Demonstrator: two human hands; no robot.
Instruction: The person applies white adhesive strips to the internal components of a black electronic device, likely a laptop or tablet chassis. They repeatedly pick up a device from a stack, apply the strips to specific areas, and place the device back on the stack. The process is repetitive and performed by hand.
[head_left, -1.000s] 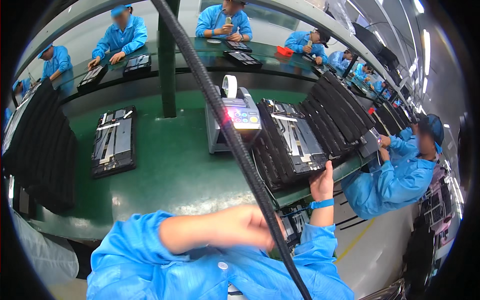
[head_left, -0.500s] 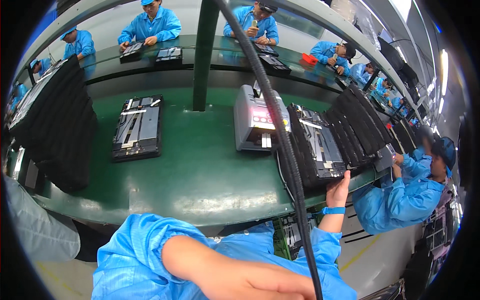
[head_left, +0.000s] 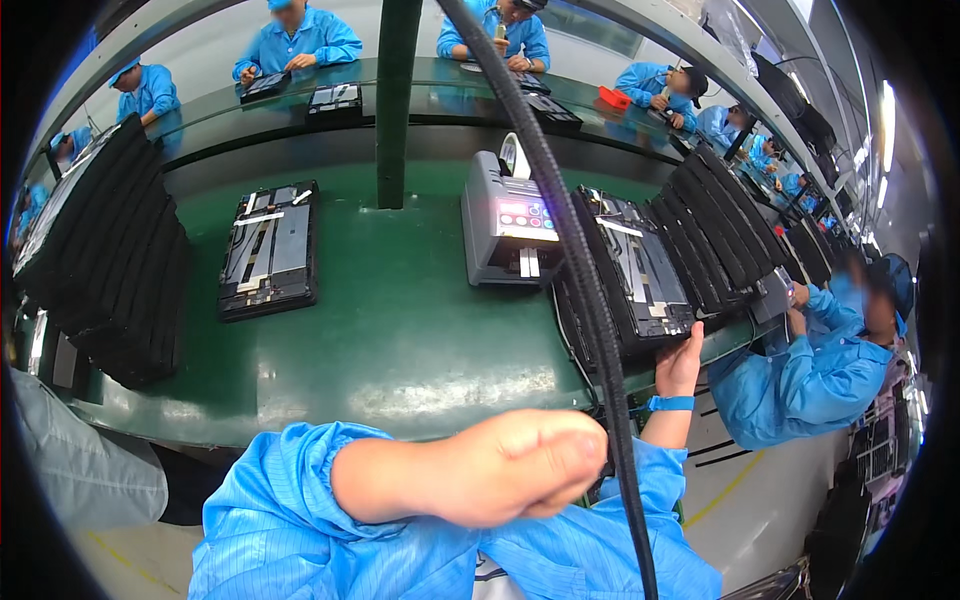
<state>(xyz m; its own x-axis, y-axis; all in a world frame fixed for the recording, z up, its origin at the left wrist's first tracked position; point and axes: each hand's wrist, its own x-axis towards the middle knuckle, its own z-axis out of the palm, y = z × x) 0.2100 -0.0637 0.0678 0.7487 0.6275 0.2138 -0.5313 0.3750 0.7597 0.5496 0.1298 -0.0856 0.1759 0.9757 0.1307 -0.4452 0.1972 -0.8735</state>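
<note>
My left hand (head_left: 535, 458) lies low in front of my chest with its fingers curled into a fist; nothing shows in it. It sits just left of a thick black cable (head_left: 560, 230) that hangs down through the view. My right hand (head_left: 680, 362), with a blue wrist band, grips the near edge of an open black flat device (head_left: 635, 275) lying on the green table (head_left: 400, 340) at the right.
A grey tape dispenser (head_left: 500, 225) stands mid-table beside a green post (head_left: 395, 100). Another open black device (head_left: 270, 250) lies to the left, with stacked black trays (head_left: 110, 260) beyond it. More black devices (head_left: 720, 230) stand in a row at right. A co-worker (head_left: 800, 375) in blue sits close by; others work across the table.
My left hand dipped low, then came back up toward the cable. My right hand stays on the device's edge. The view has swung slightly left.
</note>
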